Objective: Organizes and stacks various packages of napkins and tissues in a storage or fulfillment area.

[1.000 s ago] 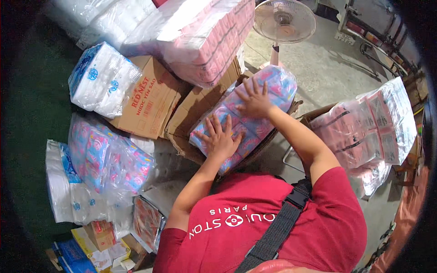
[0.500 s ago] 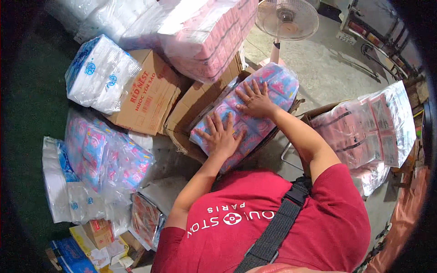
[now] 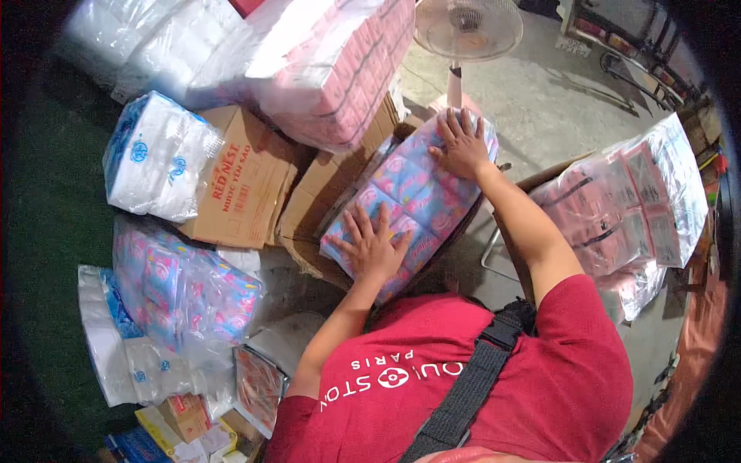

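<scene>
A large plastic-wrapped bundle of blue and pink printed packs (image 3: 417, 196) lies slantwise across the top of an open cardboard box (image 3: 303, 224). My left hand (image 3: 372, 245) presses flat on the bundle's near left part, fingers spread. Toward its far end, my right hand (image 3: 465, 147) rests palm down, fingers also apart. Neither hand grips anything. Most of the box's inside is hidden under the bundle.
Beyond the box sits a large pink wrapped bundle (image 3: 332, 85). A pedestal fan (image 3: 468, 31) stands behind. On the left are a closed carton (image 3: 231, 181), a white-and-blue pack (image 3: 158, 158) and another blue-pink bundle (image 3: 185, 285). Pink clear-wrapped packs (image 3: 617, 204) lie at right.
My right hand has slid farther along the bundle to its far end. My left hand stays on the near left part. The view has shifted slightly.
</scene>
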